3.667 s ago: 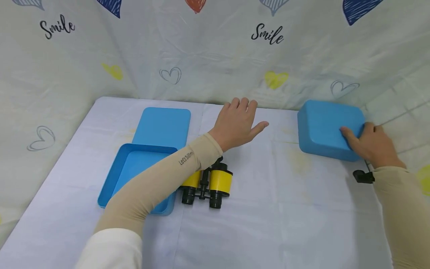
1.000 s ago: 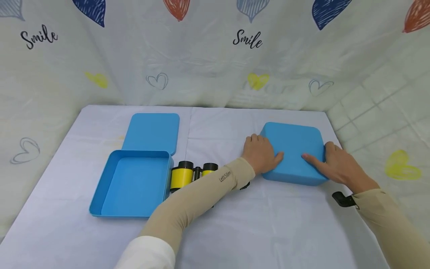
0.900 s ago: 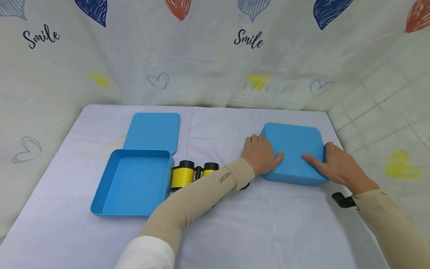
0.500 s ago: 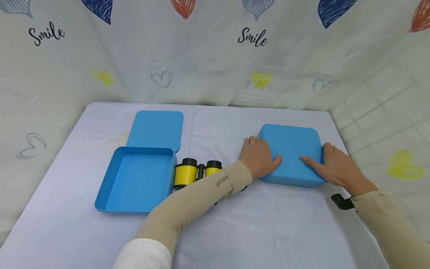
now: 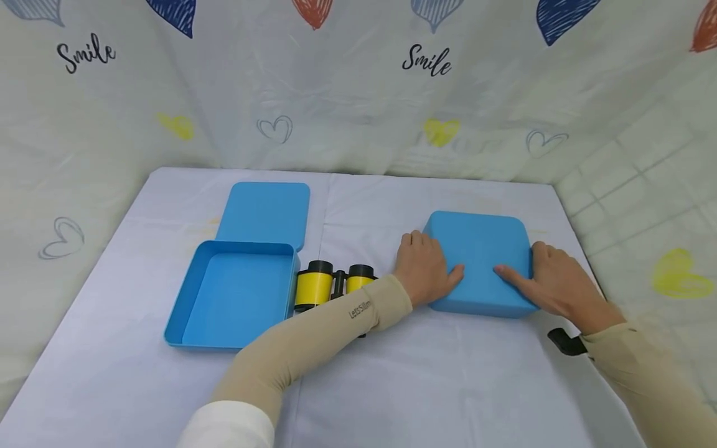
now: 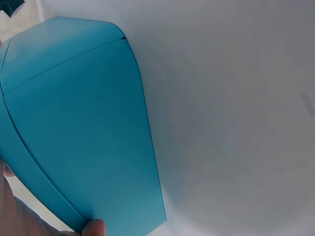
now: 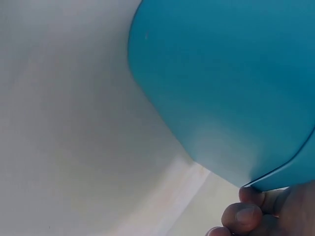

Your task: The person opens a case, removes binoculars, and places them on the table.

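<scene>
Toward the right of the table is a blue lidded box (image 5: 476,264), held between both hands. My left hand (image 5: 424,269) grips its left side, thumb on top, and my right hand (image 5: 562,283) grips the right side in the same way. Thin seams run along the box (image 6: 88,128) in the left wrist view, where some fingertips (image 6: 93,228) touch it low at the left. Right fingertips (image 7: 243,216) show below the box's corner in the right wrist view. Whether the box touches the tabletop or is slightly raised, I cannot tell.
On the left lies an open shallow blue box (image 5: 241,298), nothing in it, with a flat blue lid (image 5: 266,214) behind it. Yellow-and-black binoculars (image 5: 313,289) lie against its right side, partly under my left forearm. A printed curtain (image 5: 358,93) borders the white-covered table (image 5: 448,386).
Earlier only my right hand held the box, at the far right corner, with my left hand in the air. Now both hands grip it, and it has come left and closer to me.
</scene>
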The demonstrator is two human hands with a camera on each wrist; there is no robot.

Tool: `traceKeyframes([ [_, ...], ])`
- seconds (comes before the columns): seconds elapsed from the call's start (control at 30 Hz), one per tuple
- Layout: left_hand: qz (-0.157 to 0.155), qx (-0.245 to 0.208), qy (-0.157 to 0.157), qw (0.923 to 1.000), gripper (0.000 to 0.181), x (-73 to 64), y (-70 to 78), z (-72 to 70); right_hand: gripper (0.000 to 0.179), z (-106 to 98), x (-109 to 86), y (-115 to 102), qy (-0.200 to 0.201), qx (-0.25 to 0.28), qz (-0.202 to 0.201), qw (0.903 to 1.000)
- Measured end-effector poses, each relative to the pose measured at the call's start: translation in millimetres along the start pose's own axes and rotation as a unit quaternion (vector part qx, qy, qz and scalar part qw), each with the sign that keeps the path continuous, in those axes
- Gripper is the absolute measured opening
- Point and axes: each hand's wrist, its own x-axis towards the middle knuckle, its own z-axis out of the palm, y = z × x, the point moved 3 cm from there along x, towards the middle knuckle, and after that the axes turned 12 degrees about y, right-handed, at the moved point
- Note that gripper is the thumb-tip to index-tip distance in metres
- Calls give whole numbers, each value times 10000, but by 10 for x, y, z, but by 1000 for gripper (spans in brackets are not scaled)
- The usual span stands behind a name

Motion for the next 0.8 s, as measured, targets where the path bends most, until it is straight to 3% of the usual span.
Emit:
traceKeyframes([
  [0.27, 119, -35, -240, 9996, 65, -96, -59, -25, 90, 3, -53, -133, 53, -4, -7, 10000],
  [0.63, 196, 39, -87, 9998, 65, -230, -128, -90, 86, 3, -109, -267, 167, -75, -88, 9998],
  [0.8, 239, 46, 122, 9996, 65, -294, -153, -97, 86, 8, -138, -322, 180, -78, -100, 9998],
])
